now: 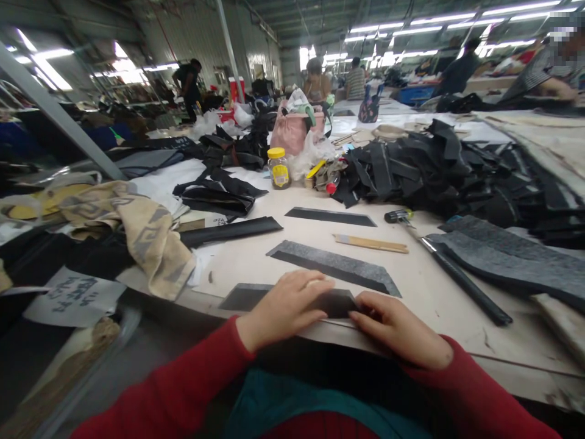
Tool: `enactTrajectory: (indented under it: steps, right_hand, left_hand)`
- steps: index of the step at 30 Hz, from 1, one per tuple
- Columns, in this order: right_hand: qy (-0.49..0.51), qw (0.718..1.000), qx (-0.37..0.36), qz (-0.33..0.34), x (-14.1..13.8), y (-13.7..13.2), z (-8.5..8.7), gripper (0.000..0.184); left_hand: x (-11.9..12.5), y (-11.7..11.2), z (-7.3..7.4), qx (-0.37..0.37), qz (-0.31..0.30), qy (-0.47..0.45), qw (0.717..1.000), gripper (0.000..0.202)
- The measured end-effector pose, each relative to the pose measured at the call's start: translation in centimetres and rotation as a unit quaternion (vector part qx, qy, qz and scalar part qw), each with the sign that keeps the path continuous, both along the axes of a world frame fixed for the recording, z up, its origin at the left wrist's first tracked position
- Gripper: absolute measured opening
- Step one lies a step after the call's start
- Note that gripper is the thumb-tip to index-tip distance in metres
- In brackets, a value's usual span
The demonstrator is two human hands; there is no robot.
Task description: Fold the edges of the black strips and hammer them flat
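A dark grey felt strip (247,297) lies along the near edge of the worktable (411,286). My left hand (286,308) lies flat on top of it, fingers stretched and pressing down. My right hand (398,329) pinches the strip's right end between thumb and fingers. Both arms wear red sleeves. A second grey felt strip (333,264) lies just beyond my hands. A thinner black strip (329,216) lies farther back.
A hammer (450,268) with a long black handle lies right of my hands, beside a wooden stick (370,244). Stacked grey felt (512,256), a heap of black strips (439,171), a yellow-lidded jar (278,168) and a beige patterned cloth (146,231) surround the spot. Other people work in the background.
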State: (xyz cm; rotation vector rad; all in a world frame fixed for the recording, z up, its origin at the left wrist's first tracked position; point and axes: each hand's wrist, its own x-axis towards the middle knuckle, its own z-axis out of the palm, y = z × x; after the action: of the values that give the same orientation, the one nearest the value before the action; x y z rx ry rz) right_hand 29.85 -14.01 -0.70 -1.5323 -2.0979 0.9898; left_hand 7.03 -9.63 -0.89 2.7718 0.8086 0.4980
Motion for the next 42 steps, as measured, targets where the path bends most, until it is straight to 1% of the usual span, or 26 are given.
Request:
enactTrajectory:
  steps: [1, 2, 3, 5, 7, 10, 12, 15, 18, 20, 22, 24, 26, 27, 29, 31, 33, 35, 42]
  right_hand:
    - [-0.004, 1.000, 0.011, -0.012, 0.4, -0.4, 0.0, 0.024]
    - [-0.004, 0.999, 0.020, -0.026, 0.8, -0.7, 0.0, 0.024]
    - [-0.002, 0.999, 0.028, -0.040, 1.2, -1.1, -0.1, 0.025]
    - [0.001, 0.997, 0.033, -0.063, 2.2, -1.6, -0.3, 0.028]
    - [-0.004, 0.997, 0.024, -0.068, 2.9, -2.0, -0.5, 0.029]
    - [-0.002, 0.998, 0.009, -0.059, 3.2, -2.0, -0.7, 0.026]
    - [0.016, 0.998, 0.003, -0.057, 3.0, -1.8, -0.7, 0.024]
    - [0.022, 0.998, -0.013, -0.061, 2.6, -1.5, -0.9, 0.026]
    - [0.008, 0.995, 0.000, -0.094, 3.0, -1.3, -1.1, 0.029]
    - [0.009, 0.991, 0.027, -0.132, 3.6, -1.0, -1.0, 0.029]
    - [0.009, 0.985, 0.050, -0.168, 4.1, -0.5, -0.6, 0.031]
    - [0.003, 0.978, 0.059, -0.200, 4.3, 0.2, -0.1, 0.034]
    - [-0.013, 0.970, 0.066, -0.233, 4.3, 1.1, 0.3, 0.038]
    - [-0.021, 0.966, 0.072, -0.247, 4.3, 1.6, 0.4, 0.039]
    - [-0.040, 0.960, 0.080, -0.264, 4.2, 2.4, 0.4, 0.041]
    - [-0.063, 0.959, 0.073, -0.265, 4.2, 3.0, 0.3, 0.041]
    - [-0.088, 0.962, 0.055, -0.254, 4.3, 3.3, 0.0, 0.042]
    - [-0.104, 0.964, 0.043, -0.240, 4.4, 3.5, -0.4, 0.040]
    - [-0.131, 0.967, 0.045, -0.212, 4.5, 4.2, -1.1, 0.036]
  left_hand:
    - [-0.7, 0.5, 0.4, -0.037, 0.018, 0.011, 0.999, 0.050]
    - [-1.4, 0.9, 0.7, -0.074, 0.027, 0.025, 0.997, 0.052]
    - [-2.2, 1.3, 0.9, -0.109, 0.029, 0.040, 0.993, 0.051]
    - [-3.5, 1.8, 1.3, -0.168, 0.028, 0.057, 0.984, 0.040]
    - [-4.4, 2.0, 1.7, -0.207, 0.028, 0.057, 0.976, 0.031]
    - [-4.7, 1.9, 2.2, -0.225, 0.018, 0.054, 0.973, 0.025]
    - [-4.4, 1.9, 2.3, -0.222, 0.004, 0.050, 0.974, 0.024]
    - [-4.0, 2.2, 2.3, -0.223, -0.009, 0.045, 0.974, 0.025]
    - [-4.8, 3.5, 2.4, -0.244, 0.010, 0.034, 0.969, 0.027]
    - [-5.7, 4.8, 2.6, -0.273, 0.044, 0.014, 0.961, 0.031]
    - [-6.5, 6.5, 2.7, -0.315, 0.088, -0.039, 0.944, 0.035]
    - [-6.9, 8.2, 2.6, -0.354, 0.123, -0.132, 0.918, 0.039]
    - [-6.8, 9.8, 2.1, -0.385, 0.131, -0.231, 0.884, 0.042]
    - [-6.7, 10.5, 1.8, -0.398, 0.131, -0.266, 0.868, 0.043]
    - [-6.3, 11.4, 1.0, -0.423, 0.132, -0.301, 0.844, 0.043]
    - [-6.0, 11.8, 0.3, -0.437, 0.144, -0.303, 0.834, 0.044]
    - [-6.0, 11.9, -0.3, -0.439, 0.158, -0.288, 0.836, 0.044]
    - [-6.1, 11.9, -0.7, -0.436, 0.163, -0.267, 0.844, 0.044]
    - [-6.4, 12.6, -1.6, -0.409, 0.149, -0.215, 0.874, 0.043]
